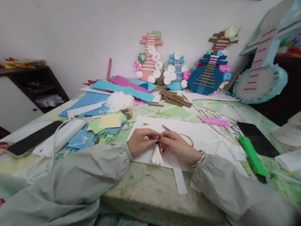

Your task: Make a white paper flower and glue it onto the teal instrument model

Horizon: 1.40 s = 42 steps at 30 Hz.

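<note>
My left hand (143,142) and my right hand (179,148) meet above a white paper sheet (152,123), fingertips pinched together. Between them hangs a small white paper piece (157,156), narrow and dark at its top and flared at the bottom; both hands grip it near the dark top. A white paper strip (180,177) runs from under my right hand over the table's front edge. Behind my right hand lie gold-handled scissors (190,138), partly hidden, blades pointing left. A small brown piece (146,124) rests on the sheet.
Paper scraps (110,121), white yarn (120,101) and a black phone (34,138) lie left. Brown strips (175,98) are behind. To the right are a green tool (253,157) and a dark phone (257,139). Decorated paper instruments (206,79) lean on the wall.
</note>
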Each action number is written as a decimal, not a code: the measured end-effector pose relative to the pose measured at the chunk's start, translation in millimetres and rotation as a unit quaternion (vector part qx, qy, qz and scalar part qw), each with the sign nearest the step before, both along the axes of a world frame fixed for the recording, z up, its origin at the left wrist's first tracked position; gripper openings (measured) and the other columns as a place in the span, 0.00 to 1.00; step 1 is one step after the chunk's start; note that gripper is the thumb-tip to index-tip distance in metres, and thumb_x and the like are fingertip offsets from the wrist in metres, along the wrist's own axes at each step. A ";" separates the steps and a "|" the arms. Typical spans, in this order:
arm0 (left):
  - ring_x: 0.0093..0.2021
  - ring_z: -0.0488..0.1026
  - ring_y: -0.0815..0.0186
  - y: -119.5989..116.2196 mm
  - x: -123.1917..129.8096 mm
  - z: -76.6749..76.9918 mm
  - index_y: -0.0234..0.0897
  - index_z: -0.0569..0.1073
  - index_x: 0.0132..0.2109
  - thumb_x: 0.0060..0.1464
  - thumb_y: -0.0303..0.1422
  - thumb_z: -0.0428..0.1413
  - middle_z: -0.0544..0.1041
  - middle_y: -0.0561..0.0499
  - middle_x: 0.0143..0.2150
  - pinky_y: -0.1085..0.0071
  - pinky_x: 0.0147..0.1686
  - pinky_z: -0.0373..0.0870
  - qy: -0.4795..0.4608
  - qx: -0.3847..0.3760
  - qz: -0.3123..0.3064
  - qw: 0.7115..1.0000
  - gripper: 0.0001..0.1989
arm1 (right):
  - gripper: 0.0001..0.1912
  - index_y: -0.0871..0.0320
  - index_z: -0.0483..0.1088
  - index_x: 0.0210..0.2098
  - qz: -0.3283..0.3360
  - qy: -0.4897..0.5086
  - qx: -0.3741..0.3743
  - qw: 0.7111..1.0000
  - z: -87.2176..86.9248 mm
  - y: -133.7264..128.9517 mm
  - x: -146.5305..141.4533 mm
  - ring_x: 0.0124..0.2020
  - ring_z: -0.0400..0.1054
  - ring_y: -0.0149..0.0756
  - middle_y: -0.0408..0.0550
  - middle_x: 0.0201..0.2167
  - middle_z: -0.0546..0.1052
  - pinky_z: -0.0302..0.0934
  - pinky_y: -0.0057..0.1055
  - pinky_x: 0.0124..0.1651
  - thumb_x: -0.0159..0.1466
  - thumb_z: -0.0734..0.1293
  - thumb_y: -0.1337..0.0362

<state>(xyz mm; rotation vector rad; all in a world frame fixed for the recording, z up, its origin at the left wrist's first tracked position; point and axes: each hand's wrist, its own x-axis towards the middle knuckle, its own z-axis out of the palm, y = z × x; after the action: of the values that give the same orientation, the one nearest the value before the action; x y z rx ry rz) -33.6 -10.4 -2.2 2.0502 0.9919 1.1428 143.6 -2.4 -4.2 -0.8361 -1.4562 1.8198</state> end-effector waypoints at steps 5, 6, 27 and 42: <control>0.29 0.75 0.66 -1.5 1.9 0.3 0.37 0.80 0.34 0.47 0.28 0.59 0.80 0.47 0.29 0.72 0.31 0.71 -0.006 0.041 0.044 0.998 0.06 | 0.10 0.61 0.68 0.30 -0.018 -0.007 0.008 1.000 -1.1 0.6 -0.5 0.23 0.65 0.26 0.41 0.20 0.71 0.56 0.25 0.28 0.54 0.69 0.60; 0.28 0.75 0.66 -1.9 2.3 0.6 0.37 0.81 0.34 0.47 0.28 0.59 0.80 0.47 0.29 0.72 0.31 0.71 -0.005 0.047 0.049 0.998 0.06 | 0.10 0.61 0.69 0.30 -0.021 -0.010 0.014 1.000 -0.7 0.0 -0.7 0.23 0.65 0.26 0.41 0.20 0.71 0.56 0.25 0.28 0.55 0.68 0.60; 0.28 0.70 0.67 2.0 2.8 -0.6 0.31 0.74 0.30 0.50 0.35 0.56 0.76 0.48 0.27 0.72 0.31 0.66 -0.008 -0.113 0.026 0.993 0.10 | 0.08 0.56 0.62 0.31 -0.193 -0.141 0.270 0.933 7.5 -12.8 -5.7 0.22 0.70 0.30 0.38 0.25 0.69 0.63 0.27 0.25 0.52 0.62 0.72; 0.29 0.67 0.67 2.7 1.3 -0.7 0.32 0.71 0.30 0.51 0.38 0.55 0.72 0.50 0.27 0.71 0.32 0.63 -0.024 -0.115 -0.022 0.993 0.11 | 0.08 0.58 0.69 0.28 -0.139 -0.247 0.385 0.878 8.3 -7.2 -2.7 0.29 0.65 0.32 0.42 0.25 0.70 0.57 0.29 0.35 0.58 0.61 0.75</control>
<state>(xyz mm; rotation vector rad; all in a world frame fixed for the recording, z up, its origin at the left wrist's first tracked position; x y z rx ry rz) -32.2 -7.7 -2.9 1.8444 1.0007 1.0009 141.0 -9.5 4.1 -1.0362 -2.0331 0.6985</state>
